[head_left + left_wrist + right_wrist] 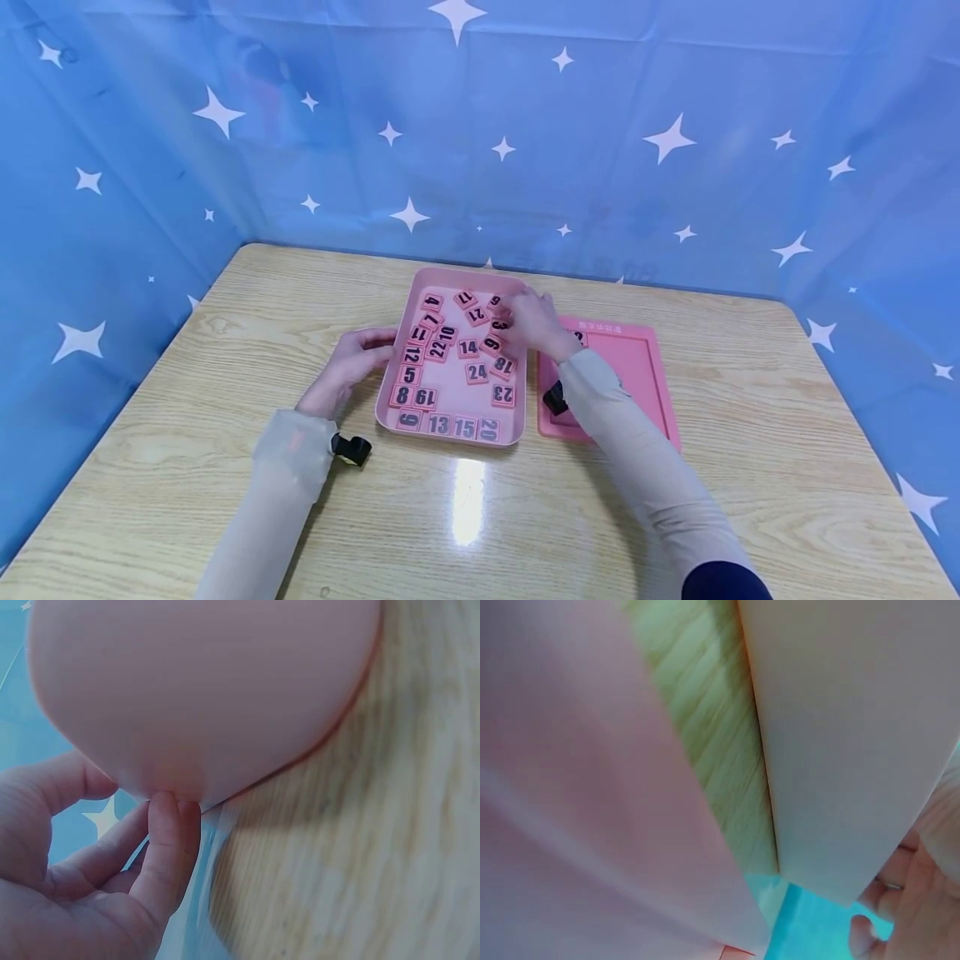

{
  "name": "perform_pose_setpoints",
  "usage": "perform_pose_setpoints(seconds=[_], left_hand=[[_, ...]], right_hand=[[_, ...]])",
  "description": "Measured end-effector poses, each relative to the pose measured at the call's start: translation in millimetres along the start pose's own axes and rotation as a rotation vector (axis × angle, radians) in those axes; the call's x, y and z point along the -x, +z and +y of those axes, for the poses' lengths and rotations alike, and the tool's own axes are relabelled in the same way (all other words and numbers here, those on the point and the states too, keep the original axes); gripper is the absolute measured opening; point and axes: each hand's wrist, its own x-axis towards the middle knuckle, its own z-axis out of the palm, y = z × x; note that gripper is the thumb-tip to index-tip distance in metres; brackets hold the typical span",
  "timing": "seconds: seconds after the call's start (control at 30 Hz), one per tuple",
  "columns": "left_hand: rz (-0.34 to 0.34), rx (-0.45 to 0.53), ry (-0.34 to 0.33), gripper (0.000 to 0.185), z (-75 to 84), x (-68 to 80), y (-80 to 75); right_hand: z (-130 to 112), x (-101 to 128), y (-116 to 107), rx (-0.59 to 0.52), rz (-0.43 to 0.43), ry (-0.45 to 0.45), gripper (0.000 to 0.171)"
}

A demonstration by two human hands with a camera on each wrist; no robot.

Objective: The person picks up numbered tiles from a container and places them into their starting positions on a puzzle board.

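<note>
Several number tiles lie in the pink tray, just left of the right hand, the nearer one; whether its fingertips pinch any, I cannot tell. The left hand, fingers apart, touches the tray's side.

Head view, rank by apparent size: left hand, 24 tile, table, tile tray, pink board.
Largest to smallest:
1. Table
2. Tile tray
3. Pink board, partly covered, but its outline looks smaller than the tray's
4. Left hand
5. 24 tile
</note>
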Motion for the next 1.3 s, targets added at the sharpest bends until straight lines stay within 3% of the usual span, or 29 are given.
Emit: perform_pose_setpoints(seconds=[0.2, 0.47, 0.7, 1.03, 1.3], left_hand=[[0.003, -0.002, 0.004, 0.040, -0.5, 0.6, -0.2], [-0.001, -0.002, 0.007, 0.040, -1.0, 0.7, -0.3], [0.005, 0.007, 0.010, 0.039, 0.8, 2.9, -0.4], [0.012, -0.008, 0.005, 0.039, 1.3, 2.3, 0.7], [0.010, -0.013, 0.001, 0.040, 0.2, 1.1, 0.7]], right_hand=[[1, 0, -1, 0.064, -0.013, -0.009, 0.031], [0, -1, 0, 0.093, -0.035, -0.001, 0.008], [-1, 1, -1, 0.073, -0.034, 0.000, 0.012], [-4, 13, -17, -0.026, 0.032, -0.032, 0.033], [6, 36, -38, -0.080, 0.111, -0.150, 0.032]])
